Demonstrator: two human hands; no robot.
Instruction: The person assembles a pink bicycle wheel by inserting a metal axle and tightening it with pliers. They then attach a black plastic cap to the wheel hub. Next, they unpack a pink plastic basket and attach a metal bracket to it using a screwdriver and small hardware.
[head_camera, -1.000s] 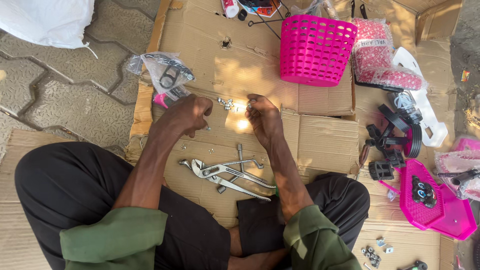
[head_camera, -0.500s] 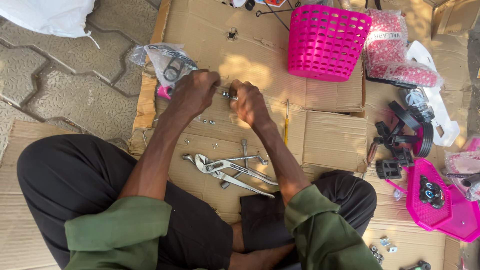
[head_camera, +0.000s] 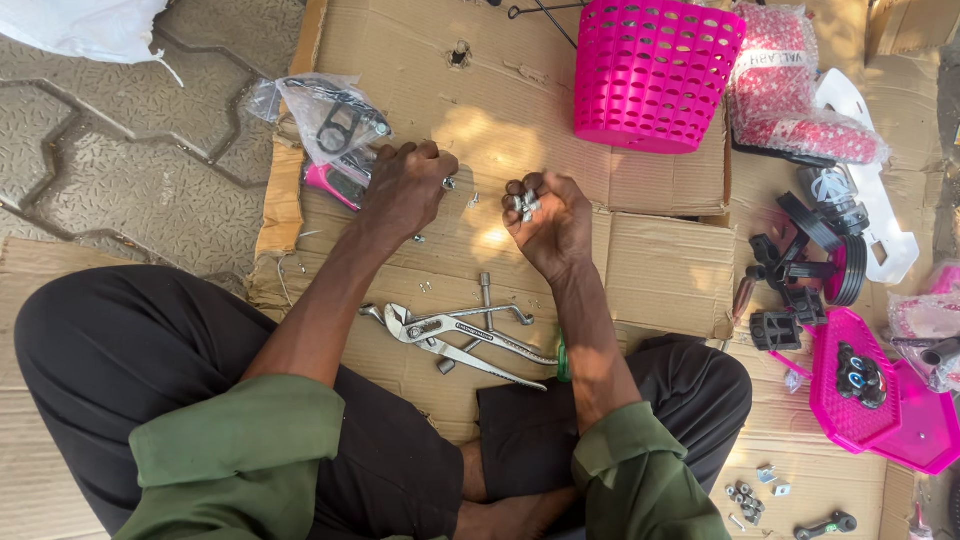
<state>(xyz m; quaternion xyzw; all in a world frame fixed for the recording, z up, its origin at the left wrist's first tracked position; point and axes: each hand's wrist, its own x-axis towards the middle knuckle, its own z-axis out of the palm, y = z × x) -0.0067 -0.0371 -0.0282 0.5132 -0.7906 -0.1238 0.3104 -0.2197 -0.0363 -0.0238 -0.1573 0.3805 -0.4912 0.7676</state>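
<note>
Cardboard floor (head_camera: 640, 260): your right hand (head_camera: 550, 225) is cupping small nuts (head_camera: 524, 203), left hand (head_camera: 405, 185) pinching one; tilting that palm risks scattering them.

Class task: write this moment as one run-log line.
left hand: on cardboard, pinching small metal part | right hand: palm up, cupping small nuts | pliers: lying between knees
</note>
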